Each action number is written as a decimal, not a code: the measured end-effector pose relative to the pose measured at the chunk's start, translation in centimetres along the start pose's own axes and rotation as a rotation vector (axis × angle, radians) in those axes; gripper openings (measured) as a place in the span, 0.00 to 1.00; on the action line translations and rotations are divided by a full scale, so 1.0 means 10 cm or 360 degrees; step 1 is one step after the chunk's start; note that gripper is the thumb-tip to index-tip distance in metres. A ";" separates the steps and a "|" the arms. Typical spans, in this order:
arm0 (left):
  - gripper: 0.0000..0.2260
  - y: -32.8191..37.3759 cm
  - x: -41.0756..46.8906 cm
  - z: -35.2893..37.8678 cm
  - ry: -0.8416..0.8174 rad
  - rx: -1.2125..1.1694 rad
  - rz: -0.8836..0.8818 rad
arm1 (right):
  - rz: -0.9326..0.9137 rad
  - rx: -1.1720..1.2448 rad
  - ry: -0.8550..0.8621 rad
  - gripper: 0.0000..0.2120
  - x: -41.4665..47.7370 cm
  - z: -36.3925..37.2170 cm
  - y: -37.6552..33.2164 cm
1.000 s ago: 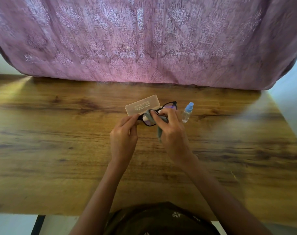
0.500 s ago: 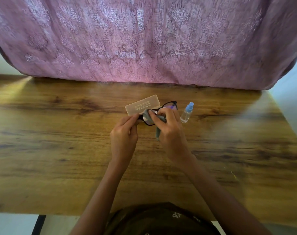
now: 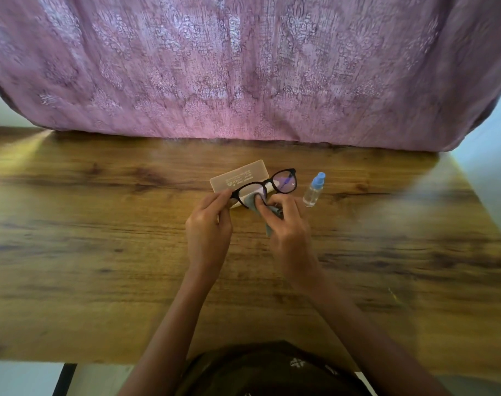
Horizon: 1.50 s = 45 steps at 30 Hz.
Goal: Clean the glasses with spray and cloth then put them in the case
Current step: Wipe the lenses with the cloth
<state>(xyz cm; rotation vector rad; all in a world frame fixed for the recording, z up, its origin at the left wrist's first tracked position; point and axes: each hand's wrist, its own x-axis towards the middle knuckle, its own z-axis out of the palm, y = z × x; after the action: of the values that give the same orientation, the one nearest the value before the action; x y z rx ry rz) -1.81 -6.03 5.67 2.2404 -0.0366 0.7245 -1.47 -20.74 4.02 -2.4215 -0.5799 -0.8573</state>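
Glasses: the black-framed glasses (image 3: 285, 181) are in my hands, held up just above the surface (image 3: 100, 252) and in front of the case, not in it.
Left hand: my left hand (image 3: 207, 224) pinches the frame at its left end, between thumb and fingertips, to keep it steady.
Right hand: my right hand (image 3: 289, 232) pinches the grey cloth (image 3: 249, 200) against the left lens, and a loose tail of cloth hangs below my fingers.
Spray: the spray bottle (image 3: 313, 190) stands upright with its blue cap on, just to the right of the glasses, and neither hand touches it. I take the spraying to be done, though I cannot see any wetness on the lenses.
Wiping: under way, by my reckoning. The cloth covers the left lens only, and the right lens is bare with a purple sheen.
Case: the translucent case (image 3: 239, 177) lies behind the glasses. Its lid looks lifted, with a white part below, but I cannot tell for sure that it is open.
Left to do: finish this lens, wipe the other, fold the arms if they are open, then lay the glasses in the case and close it.
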 end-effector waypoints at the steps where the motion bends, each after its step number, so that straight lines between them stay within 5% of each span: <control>1: 0.11 0.00 0.00 0.00 -0.0003 0.0000 0.0006 | -0.0015 0.0011 -0.0012 0.18 0.00 0.00 -0.02; 38: 0.11 0.03 -0.01 0.04 0.0017 -0.0001 -0.0023 | -0.0105 -0.0035 -0.0047 0.20 0.10 0.02 -0.06; 45: 0.10 0.01 -0.02 0.06 0.0024 0.0013 0.0004 | 0.0062 -0.0097 0.0017 0.20 0.17 -0.02 0.03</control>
<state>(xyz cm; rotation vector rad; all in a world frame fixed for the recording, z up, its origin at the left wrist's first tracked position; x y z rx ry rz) -1.71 -6.55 5.35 2.2427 -0.0294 0.7441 -0.23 -20.76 5.18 -2.4732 -0.5079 -0.8829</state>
